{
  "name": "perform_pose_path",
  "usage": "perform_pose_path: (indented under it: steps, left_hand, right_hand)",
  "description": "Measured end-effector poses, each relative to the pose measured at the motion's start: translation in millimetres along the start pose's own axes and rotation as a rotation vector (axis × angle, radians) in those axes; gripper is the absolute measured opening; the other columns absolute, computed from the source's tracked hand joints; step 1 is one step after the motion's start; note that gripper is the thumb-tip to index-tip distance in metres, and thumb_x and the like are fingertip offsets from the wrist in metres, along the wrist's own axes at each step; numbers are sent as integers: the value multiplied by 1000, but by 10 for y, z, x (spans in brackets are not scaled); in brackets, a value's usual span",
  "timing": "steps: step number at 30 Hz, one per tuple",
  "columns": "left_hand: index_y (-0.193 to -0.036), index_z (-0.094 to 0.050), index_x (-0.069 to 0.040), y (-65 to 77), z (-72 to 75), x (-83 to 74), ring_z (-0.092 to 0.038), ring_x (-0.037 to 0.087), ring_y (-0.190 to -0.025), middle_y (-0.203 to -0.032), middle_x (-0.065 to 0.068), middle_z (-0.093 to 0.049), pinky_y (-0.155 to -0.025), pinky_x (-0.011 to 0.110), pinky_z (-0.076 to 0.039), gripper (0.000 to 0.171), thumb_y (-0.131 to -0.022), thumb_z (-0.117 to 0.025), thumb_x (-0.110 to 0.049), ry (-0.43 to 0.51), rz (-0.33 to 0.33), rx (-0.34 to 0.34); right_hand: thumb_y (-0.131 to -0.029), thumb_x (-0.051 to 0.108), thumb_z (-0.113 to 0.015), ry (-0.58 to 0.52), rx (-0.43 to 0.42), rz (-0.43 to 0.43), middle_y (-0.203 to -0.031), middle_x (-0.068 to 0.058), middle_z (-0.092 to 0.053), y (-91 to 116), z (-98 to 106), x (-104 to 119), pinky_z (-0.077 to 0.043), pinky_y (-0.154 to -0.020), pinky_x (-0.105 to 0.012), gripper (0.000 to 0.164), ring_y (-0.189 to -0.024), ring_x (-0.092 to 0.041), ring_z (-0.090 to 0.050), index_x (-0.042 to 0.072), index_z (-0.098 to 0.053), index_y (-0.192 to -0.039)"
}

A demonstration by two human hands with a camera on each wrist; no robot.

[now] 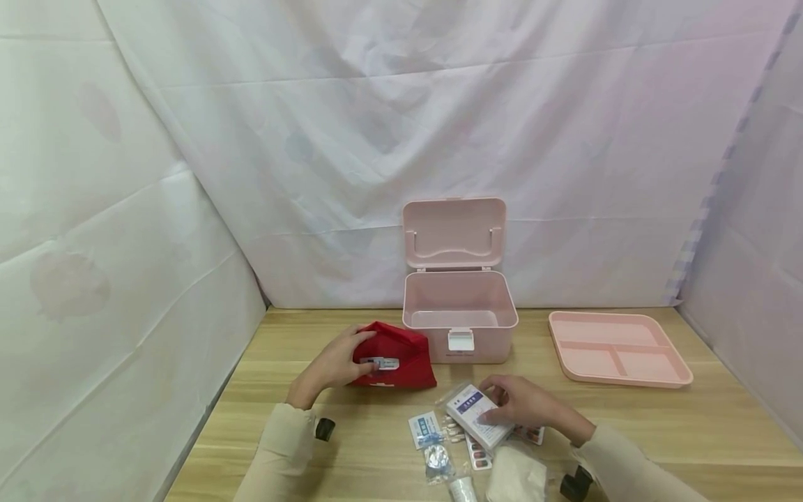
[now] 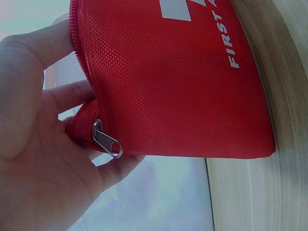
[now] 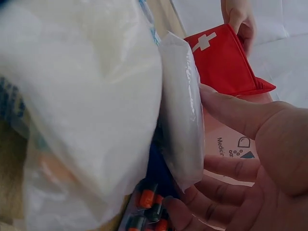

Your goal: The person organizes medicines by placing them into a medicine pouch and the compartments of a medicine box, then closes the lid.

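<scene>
My left hand grips a red first-aid pouch by its zipped edge, fingers behind and thumb in front. The zipper pull hangs beside the palm in the left wrist view. A small white printed item shows by the thumb; I cannot tell whether it lies inside the pouch. My right hand holds a flat white packet with a blue label, thumb on one side and fingers on the other. Below it lie blister packs of capsules and a bagged off-white cloth-like bundle.
A pink medicine box stands behind with its lid raised. To the right lies a pink divided tray. Near the right hand are cotton swabs, a blue-and-white packet, a shiny bagged item and a white roll.
</scene>
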State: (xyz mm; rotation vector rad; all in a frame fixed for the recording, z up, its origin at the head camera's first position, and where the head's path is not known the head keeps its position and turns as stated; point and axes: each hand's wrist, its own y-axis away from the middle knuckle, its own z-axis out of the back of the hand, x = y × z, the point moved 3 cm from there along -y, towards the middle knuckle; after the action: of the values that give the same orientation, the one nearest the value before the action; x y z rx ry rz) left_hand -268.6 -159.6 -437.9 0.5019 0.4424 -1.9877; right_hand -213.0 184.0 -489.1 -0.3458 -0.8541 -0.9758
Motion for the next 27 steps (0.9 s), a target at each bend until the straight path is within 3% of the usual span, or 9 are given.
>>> perform_pose_path:
  steps: [4,8,17,27]
  left_hand:
    - [-137,-56,-3,-1,3,-2,-53,27,-120,-140,11,-51,-97,47,-51,59,-84,-78,-19,-3,-3,1]
    - [-137,-56,-3,-4,-4,1,-53,28,-121,-141,11,-51,-98,47,-51,60,-84,-78,-18,-5,4,6]
    - [-138,-56,-2,7,-13,-6,-53,28,-121,-141,12,-50,-98,48,-51,60,-84,-78,-17,2,4,4]
    - [-138,-56,-3,-1,-23,-2,-53,27,-122,-142,10,-50,-98,47,-50,60,-84,-78,-17,2,21,0]
  right_hand:
    - [-81,26,-82,-62,1,-22,-90,-7,-64,1,-23,-23,-54,-46,-36,59,-70,-16,-62,-2,-57,-126]
    - [-79,25,-83,-47,-9,-20,-88,-6,-62,-13,-35,-38,-53,-46,-34,61,-69,-14,-60,-3,-57,-127]
    - [-75,28,-85,23,-48,-17,-86,0,-58,-54,-43,-47,-47,-60,-24,66,-74,-12,-53,-5,-60,-127]
    - [-79,26,-82,14,-92,44,-97,2,-63,-58,-35,-12,-47,-74,-25,58,-83,-11,-57,2,-61,-127]
